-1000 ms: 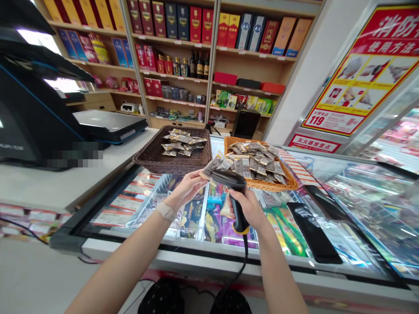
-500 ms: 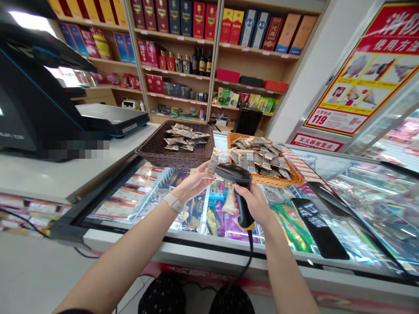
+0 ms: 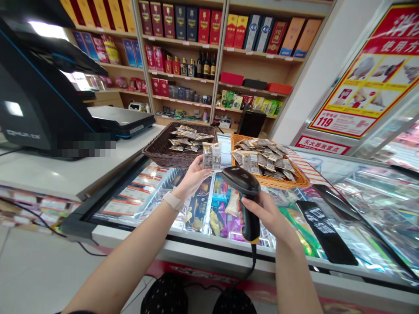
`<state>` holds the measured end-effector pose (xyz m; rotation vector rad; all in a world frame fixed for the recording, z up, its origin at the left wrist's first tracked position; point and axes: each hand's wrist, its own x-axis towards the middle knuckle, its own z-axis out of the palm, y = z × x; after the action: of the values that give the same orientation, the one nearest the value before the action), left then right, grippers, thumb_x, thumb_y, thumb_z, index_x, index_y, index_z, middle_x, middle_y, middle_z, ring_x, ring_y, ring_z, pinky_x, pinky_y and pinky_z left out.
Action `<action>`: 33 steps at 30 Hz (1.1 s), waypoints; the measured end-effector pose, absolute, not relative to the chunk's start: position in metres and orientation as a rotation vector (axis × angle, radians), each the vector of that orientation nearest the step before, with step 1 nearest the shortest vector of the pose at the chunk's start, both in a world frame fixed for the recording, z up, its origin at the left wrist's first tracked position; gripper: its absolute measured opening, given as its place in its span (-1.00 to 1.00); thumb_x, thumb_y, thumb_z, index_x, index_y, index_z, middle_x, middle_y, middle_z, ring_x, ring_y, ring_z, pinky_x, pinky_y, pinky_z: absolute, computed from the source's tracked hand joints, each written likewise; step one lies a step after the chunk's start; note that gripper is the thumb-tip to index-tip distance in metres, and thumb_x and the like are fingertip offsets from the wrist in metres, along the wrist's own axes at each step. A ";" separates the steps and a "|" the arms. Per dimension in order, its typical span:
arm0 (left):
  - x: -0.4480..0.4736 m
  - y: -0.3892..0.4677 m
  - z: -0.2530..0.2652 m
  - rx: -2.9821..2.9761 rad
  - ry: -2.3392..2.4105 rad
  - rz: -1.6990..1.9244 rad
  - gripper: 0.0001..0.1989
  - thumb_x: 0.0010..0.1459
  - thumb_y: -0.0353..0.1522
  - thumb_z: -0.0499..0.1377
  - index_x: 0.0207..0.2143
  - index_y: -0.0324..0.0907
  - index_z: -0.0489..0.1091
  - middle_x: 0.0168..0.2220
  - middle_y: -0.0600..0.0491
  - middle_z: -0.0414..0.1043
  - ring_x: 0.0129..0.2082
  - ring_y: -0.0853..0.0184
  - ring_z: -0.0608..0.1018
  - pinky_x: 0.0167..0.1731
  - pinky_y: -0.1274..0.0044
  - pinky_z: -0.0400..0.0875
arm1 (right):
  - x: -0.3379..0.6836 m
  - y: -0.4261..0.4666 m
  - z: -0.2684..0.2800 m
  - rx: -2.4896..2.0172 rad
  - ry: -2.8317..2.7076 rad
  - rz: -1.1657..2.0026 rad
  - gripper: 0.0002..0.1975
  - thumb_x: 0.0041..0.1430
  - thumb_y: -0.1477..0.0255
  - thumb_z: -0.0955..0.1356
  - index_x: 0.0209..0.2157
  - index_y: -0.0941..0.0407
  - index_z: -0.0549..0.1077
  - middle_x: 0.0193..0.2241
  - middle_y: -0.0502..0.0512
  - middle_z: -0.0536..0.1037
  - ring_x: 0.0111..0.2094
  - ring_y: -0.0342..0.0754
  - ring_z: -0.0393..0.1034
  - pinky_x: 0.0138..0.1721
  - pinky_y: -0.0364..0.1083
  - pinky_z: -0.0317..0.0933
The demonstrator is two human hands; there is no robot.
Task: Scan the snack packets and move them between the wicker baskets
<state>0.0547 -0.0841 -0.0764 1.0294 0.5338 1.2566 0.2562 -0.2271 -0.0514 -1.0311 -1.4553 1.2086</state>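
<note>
Just off the nose of the black scanner [image 3: 242, 181], a small packet [image 3: 212, 157] is up in the air, its printing too fine to read! Left hand [image 3: 192, 176] has it pinched by the lower left edge, some fingertips lost behind the wrapper. Right hand [image 3: 266, 213] is wrapped round the scanner's handle, thumb on the near side, the other fingers mostly hidden (where the trigger sits, I cannot tell). Down drops the cable [image 3: 253, 259], its lower run hard to follow against the dark.

Behind the packet, the dark brown basket [image 3: 156, 155] holds similar packets; to its right, the orange basket [image 3: 273, 182] is heaped with more, the lower ones buried. Below, the glass-topped case [image 3: 144, 241] shows bags blurred by glare. Far left, the black machine [image 3: 36, 104] is cut by the frame, part pixelated; far right, the red poster [image 3: 366, 83] loses its edge too.
</note>
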 end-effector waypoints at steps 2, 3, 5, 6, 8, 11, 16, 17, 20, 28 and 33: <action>0.056 -0.085 -0.077 1.025 0.548 1.247 -0.44 -0.13 -0.59 0.38 -0.05 -0.16 0.37 -0.23 0.08 0.59 -0.22 0.38 0.61 -0.06 0.47 0.42 | 0.255 -0.226 -0.052 -1.031 -1.483 1.193 -0.61 0.21 0.11 0.48 -0.17 0.13 0.44 -0.47 -0.01 0.52 -0.51 -0.08 0.44 -0.47 -0.13 0.36; 0.056 -0.085 -0.077 1.018 0.553 1.250 -0.43 -0.14 -0.59 0.38 -0.04 -0.16 0.36 -0.23 0.08 0.59 -0.22 0.39 0.61 -0.06 0.47 0.42 | 0.254 -0.226 -0.053 -1.040 -1.490 1.193 -0.60 0.20 0.11 0.48 -0.15 0.12 0.43 -0.47 -0.03 0.51 -0.52 -0.08 0.43 -0.46 -0.12 0.36; 0.056 -0.085 -0.078 1.005 0.554 1.263 -0.42 -0.14 -0.58 0.39 -0.03 -0.15 0.36 -0.23 0.09 0.58 -0.22 0.38 0.61 -0.04 0.46 0.43 | 0.252 -0.224 -0.053 -1.066 -1.502 1.192 -0.58 0.18 0.10 0.49 -0.15 0.12 0.43 -0.49 -0.04 0.49 -0.53 -0.08 0.41 -0.46 -0.11 0.35; 0.055 -0.084 -0.078 1.001 0.553 1.268 -0.43 -0.14 -0.58 0.39 -0.04 -0.15 0.36 -0.23 0.09 0.58 -0.21 0.38 0.61 -0.03 0.45 0.43 | 0.251 -0.223 -0.053 -1.076 -1.511 1.185 -0.58 0.17 0.09 0.49 -0.17 0.12 0.43 -0.50 -0.04 0.48 -0.53 -0.09 0.39 -0.47 -0.11 0.34; 0.055 -0.082 -0.079 1.001 0.550 1.269 -0.43 -0.14 -0.58 0.39 -0.04 -0.15 0.37 -0.22 0.08 0.57 -0.20 0.36 0.61 -0.01 0.43 0.42 | 0.250 -0.221 -0.053 -1.082 -1.537 1.180 -0.59 0.16 0.08 0.49 -0.20 0.12 0.43 -0.51 -0.04 0.47 -0.54 -0.09 0.38 -0.50 -0.12 0.31; 0.054 -0.081 -0.080 1.001 0.551 1.262 -0.44 -0.13 -0.58 0.38 -0.04 -0.15 0.37 -0.20 0.06 0.57 -0.16 0.35 0.61 0.03 0.40 0.41 | 0.250 -0.219 -0.054 -1.078 -1.553 1.196 -0.58 0.15 0.07 0.49 -0.22 0.12 0.42 -0.52 -0.04 0.47 -0.55 -0.09 0.38 -0.52 -0.12 0.31; 0.054 -0.082 -0.080 0.993 0.553 1.267 -0.42 -0.12 -0.58 0.39 -0.02 -0.15 0.37 -0.14 0.03 0.57 -0.13 0.33 0.62 0.07 0.37 0.40 | 0.248 -0.220 -0.054 -1.066 -1.440 1.221 -0.57 0.12 0.09 0.51 -0.21 0.13 0.42 -0.53 -0.05 0.50 -0.59 -0.11 0.40 -0.53 -0.13 0.35; 0.054 -0.083 -0.080 0.995 0.549 1.267 -0.42 -0.12 -0.57 0.39 -0.02 -0.15 0.37 -0.13 0.03 0.57 -0.13 0.32 0.62 0.06 0.38 0.41 | 0.248 -0.221 -0.053 -1.061 -1.423 1.234 -0.57 0.11 0.10 0.52 -0.21 0.13 0.43 -0.54 -0.05 0.50 -0.60 -0.11 0.40 -0.54 -0.13 0.36; 0.054 -0.084 -0.078 0.996 0.547 1.261 -0.43 -0.11 -0.57 0.40 -0.02 -0.15 0.37 -0.15 0.02 0.58 -0.14 0.33 0.62 0.04 0.40 0.42 | 0.247 -0.222 -0.051 -1.053 -1.380 1.273 -0.58 0.09 0.10 0.52 -0.22 0.12 0.44 -0.55 -0.04 0.52 -0.60 -0.09 0.42 -0.54 -0.11 0.39; 0.054 -0.082 -0.080 0.996 0.533 1.273 -0.47 -0.09 -0.60 0.37 -0.04 -0.14 0.38 -0.16 0.06 0.58 -0.13 0.35 0.61 0.05 0.40 0.41 | 0.247 -0.224 -0.049 -1.057 -1.337 1.301 -0.58 0.07 0.12 0.53 -0.24 0.12 0.42 -0.56 -0.05 0.53 -0.58 -0.09 0.44 -0.51 -0.10 0.44; 0.054 -0.083 -0.078 0.980 0.542 1.269 -0.44 -0.11 -0.59 0.38 -0.03 -0.14 0.38 -0.16 0.05 0.58 -0.15 0.35 0.61 0.03 0.42 0.41 | 0.247 -0.224 -0.050 -1.052 -1.360 1.312 -0.60 0.10 0.11 0.52 -0.26 0.12 0.43 -0.55 -0.04 0.52 -0.58 -0.09 0.43 -0.52 -0.10 0.42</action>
<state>0.0540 -0.0832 -0.0781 0.9796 0.5418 1.2692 0.2473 -0.2236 -0.0501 -1.0520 -1.3596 1.3124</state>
